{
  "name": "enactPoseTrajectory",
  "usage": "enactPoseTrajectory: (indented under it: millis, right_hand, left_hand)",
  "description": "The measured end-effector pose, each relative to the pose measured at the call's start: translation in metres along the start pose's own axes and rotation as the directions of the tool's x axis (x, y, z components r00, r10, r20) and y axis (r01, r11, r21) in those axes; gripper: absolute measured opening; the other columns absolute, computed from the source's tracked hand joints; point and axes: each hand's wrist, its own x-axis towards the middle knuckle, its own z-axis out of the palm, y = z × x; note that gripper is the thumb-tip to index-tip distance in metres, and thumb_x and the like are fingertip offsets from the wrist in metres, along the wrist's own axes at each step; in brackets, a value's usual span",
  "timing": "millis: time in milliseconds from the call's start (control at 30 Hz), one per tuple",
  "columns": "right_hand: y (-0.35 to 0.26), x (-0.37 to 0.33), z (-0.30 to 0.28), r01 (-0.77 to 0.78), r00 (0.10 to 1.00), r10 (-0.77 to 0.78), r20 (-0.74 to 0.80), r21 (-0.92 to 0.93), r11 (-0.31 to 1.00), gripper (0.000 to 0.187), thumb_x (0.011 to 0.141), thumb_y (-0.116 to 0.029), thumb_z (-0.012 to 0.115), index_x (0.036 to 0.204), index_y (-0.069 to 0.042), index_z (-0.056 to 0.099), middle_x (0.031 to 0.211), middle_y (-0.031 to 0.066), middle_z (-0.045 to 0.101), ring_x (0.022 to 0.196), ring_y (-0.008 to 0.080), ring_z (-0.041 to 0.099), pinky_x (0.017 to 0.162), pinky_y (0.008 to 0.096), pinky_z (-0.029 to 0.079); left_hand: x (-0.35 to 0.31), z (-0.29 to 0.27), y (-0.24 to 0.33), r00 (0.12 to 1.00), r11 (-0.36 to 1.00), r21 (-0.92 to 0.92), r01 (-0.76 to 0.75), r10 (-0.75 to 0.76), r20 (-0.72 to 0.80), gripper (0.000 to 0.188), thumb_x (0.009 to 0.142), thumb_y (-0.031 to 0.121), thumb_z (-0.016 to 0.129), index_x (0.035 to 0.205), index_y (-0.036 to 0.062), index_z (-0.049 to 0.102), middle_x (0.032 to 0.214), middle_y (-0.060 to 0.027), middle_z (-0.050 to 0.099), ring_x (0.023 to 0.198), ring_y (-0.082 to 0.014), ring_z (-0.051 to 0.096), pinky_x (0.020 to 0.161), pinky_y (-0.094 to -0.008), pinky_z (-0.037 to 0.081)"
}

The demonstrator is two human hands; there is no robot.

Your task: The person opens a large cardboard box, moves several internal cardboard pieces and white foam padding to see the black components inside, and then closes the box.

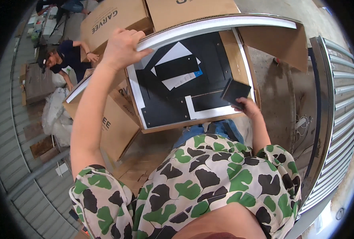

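Patterned shirt [199, 175], green and black on white, fills the near foreground. Just beyond it, right hand [248, 106] at the carton's near right corner: fingers closed on the lower edge of a small black panel [237, 91], which stands up out of the grip, tilted, above the contents. Open carton [240, 59] ahead, lined with white foam [189, 107]. Inside, near side: black board [166, 114] with holes, lying flat. Further in, a blue-and-white leaflet [191, 78] and white sheets [180, 48], a black rectangular plate [176, 68] over them; all well clear of the right fingers. Left hand [123, 48] at the far left: fingers hooked over the white-edged cardboard lid [221, 24], gripping it, thumb along its inner side. To the right, metal rollers [340, 89]. Past the lid, closed cartons [117, 20]. Far left, a co-worker [74, 55] in dark clothing, one hand touching a carton.
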Motion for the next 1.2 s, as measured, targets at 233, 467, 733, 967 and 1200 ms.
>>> enactPoseTrajectory:
  millis: [233, 467, 733, 967, 1200]
  right_hand:
    - [0.075, 0.072, 0.009, -0.187, 0.978, 0.189, -0.09, -0.78, 0.597, 0.034, 0.072, -0.017, 0.064, 0.099, 0.003, 0.057, 0.077, 0.0175, 0.062, 0.058, 0.0252, 0.063, 0.043, 0.0315, 0.052]
    - [0.098, 0.1, -0.014, -0.076, 0.997, 0.04, -0.066, -0.716, 0.694, 0.038, 0.075, -0.028, 0.07, 0.095, 0.002, 0.06, 0.071, 0.0093, 0.059, 0.063, 0.019, 0.058, 0.054, 0.0322, 0.048]
    - [0.081, 0.112, -0.027, -0.032, 0.996, -0.06, -0.061, -0.917, 0.398, 0.048, 0.07, -0.035, 0.07, 0.1, 0.002, 0.061, 0.087, 0.0166, 0.065, 0.086, 0.0317, 0.062, 0.078, 0.034, 0.05]
    - [0.104, 0.1, -0.051, -0.354, 0.783, -0.44, -0.44, -0.896, 0.267, 0.057, 0.065, -0.039, 0.072, 0.103, 0.0, 0.055, 0.107, 0.0201, 0.056, 0.106, 0.0356, 0.05, 0.091, 0.0404, 0.042]
    - [0.091, 0.086, -0.105, -0.572, 0.689, -0.4, -0.604, -0.793, 0.212, 0.072, 0.061, -0.028, 0.077, 0.115, 0.005, 0.041, 0.113, 0.0185, 0.05, 0.111, 0.0313, 0.045, 0.094, 0.0385, 0.037]
  left_hand:
    - [0.011, -0.023, 0.005, 0.976, 0.971, -0.107, 0.214, -0.209, 0.058, 0.047, 0.063, 0.027, 0.08, 0.102, 0.0073, 0.063, 0.09, -0.0109, 0.066, 0.081, -0.0248, 0.063, 0.071, -0.0311, 0.049]
    - [0.011, -0.054, 0.028, 0.895, 0.859, -0.254, 0.445, -0.438, 0.085, 0.077, 0.058, 0.018, 0.083, 0.127, 0.0158, 0.049, 0.08, -0.0065, 0.065, 0.072, -0.0147, 0.061, 0.071, -0.027, 0.049]
    - [0.007, -0.071, 0.03, 0.898, 0.885, -0.16, 0.438, -0.42, 0.131, 0.06, 0.063, 0.013, 0.08, 0.118, 0.006, 0.056, 0.083, -0.0048, 0.063, 0.075, -0.0104, 0.059, 0.072, -0.0245, 0.047]
    - [-0.011, -0.076, 0.013, 0.893, 0.893, -0.112, 0.437, -0.415, 0.175, 0.036, 0.065, 0.012, 0.079, 0.094, 0.0011, 0.061, 0.077, -0.0054, 0.058, 0.069, -0.0135, 0.054, 0.067, -0.0251, 0.045]
    - [-0.009, -0.074, 0.005, 0.918, 0.915, -0.134, 0.382, -0.359, 0.167, 0.035, 0.067, 0.013, 0.078, 0.094, -0.001, 0.061, 0.081, -0.0069, 0.063, 0.072, -0.013, 0.056, 0.068, -0.0263, 0.046]
